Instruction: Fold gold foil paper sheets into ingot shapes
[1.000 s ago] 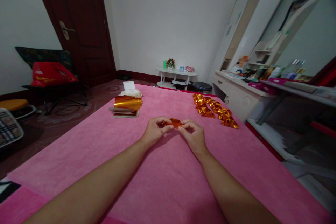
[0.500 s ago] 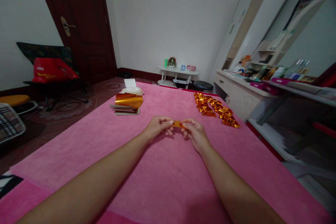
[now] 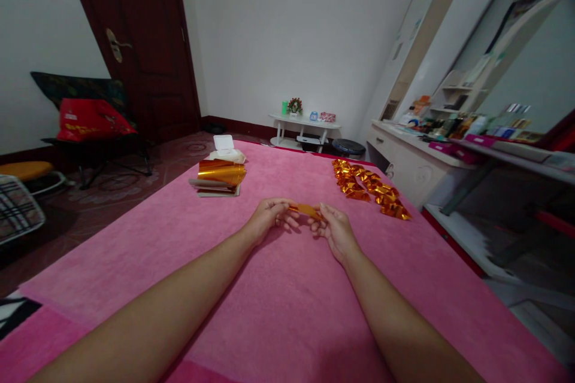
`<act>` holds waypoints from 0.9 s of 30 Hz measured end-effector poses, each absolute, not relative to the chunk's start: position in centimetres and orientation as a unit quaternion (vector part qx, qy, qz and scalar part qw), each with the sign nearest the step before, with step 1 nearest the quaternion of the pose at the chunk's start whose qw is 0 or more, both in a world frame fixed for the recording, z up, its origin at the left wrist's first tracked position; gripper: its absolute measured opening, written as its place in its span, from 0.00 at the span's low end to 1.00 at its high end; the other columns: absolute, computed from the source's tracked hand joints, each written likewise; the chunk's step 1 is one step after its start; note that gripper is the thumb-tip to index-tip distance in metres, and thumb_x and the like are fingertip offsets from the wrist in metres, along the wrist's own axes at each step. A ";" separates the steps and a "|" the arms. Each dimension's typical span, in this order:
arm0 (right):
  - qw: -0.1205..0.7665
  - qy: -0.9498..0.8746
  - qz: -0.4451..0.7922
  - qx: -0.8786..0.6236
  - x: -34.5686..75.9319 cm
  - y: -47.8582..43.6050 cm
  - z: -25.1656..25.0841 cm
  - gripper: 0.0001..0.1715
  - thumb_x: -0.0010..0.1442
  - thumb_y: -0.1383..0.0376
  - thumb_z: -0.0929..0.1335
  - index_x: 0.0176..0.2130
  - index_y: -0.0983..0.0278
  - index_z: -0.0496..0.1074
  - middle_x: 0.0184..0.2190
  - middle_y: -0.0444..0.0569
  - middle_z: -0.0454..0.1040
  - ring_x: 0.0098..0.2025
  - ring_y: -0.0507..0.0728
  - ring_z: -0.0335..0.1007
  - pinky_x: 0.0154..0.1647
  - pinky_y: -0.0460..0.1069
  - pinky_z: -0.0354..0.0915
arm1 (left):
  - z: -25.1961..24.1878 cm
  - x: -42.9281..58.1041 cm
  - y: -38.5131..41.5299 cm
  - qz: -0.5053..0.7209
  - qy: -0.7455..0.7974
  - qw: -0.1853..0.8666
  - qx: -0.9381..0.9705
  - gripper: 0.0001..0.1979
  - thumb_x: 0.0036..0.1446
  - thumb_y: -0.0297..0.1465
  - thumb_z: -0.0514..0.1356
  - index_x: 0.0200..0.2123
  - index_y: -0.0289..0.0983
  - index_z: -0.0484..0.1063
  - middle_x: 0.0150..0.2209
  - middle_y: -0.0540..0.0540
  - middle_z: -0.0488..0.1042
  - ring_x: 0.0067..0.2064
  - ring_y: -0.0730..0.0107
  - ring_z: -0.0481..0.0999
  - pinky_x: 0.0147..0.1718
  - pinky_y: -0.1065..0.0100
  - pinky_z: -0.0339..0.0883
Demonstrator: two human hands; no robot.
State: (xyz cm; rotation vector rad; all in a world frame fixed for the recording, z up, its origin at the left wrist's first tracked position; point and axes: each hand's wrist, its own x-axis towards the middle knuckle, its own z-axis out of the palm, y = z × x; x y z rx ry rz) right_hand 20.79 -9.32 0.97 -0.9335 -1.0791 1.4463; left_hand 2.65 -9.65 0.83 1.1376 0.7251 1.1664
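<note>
A small folded strip of gold paper (image 3: 308, 210) is stretched between my two hands, above the pink cloth (image 3: 278, 287). My left hand (image 3: 272, 215) pinches its left end between thumb and fingers. At the right end, my right hand (image 3: 331, 222) grips it the same way. Beyond my left hand, a stack of shiny gold sheets (image 3: 222, 173) lies on the cloth with greyish sheets under it. Folded gold pieces (image 3: 350, 178) lie in two rows at the right, past my right hand.
A white open container (image 3: 223, 142) stands behind the stack. Farther back is a low white table (image 3: 305, 122) with small items. On the right stands a white dresser (image 3: 404, 146) crowded with bottles. A red bag (image 3: 94, 119) rests on a chair at the left.
The fingers of both hands have shifted slightly apart, and more of the gold strip shows between them. Its right end now slants downward.
</note>
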 end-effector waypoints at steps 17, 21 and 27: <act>0.534 -0.566 0.471 -0.415 20.4 -9.5 0.6 0.12 0.49 0.60 0.71 0.34 0.65 0.73 0.26 0.46 0.75 0.25 0.52 0.71 0.26 0.46 0.69 | 1.0 2.9 -9.8 0.530 0.329 0.600 0.500 0.23 0.50 0.40 0.63 0.45 0.30 0.73 0.35 0.38 0.78 0.32 0.63 0.78 0.30 0.68 0.69; 0.556 -0.655 0.297 -0.416 19.9 -10.1 0.8 0.11 0.50 0.65 0.69 0.37 0.62 0.73 0.33 0.48 0.76 0.34 0.55 0.73 0.36 0.49 0.69 | 1.1 2.9 -9.9 0.524 0.332 0.579 0.529 0.22 0.50 0.44 0.62 0.38 0.30 0.77 0.33 0.40 0.78 0.33 0.64 0.77 0.32 0.68 0.68; 0.571 -0.644 0.288 -0.421 20.1 -10.2 1.0 0.12 0.54 0.65 0.66 0.41 0.62 0.71 0.25 0.43 0.73 0.27 0.53 0.71 0.28 0.46 0.67 | 0.6 3.2 -9.6 0.520 0.306 0.588 0.538 0.27 0.37 0.27 0.70 0.45 0.33 0.74 0.43 0.41 0.77 0.42 0.64 0.76 0.42 0.67 0.67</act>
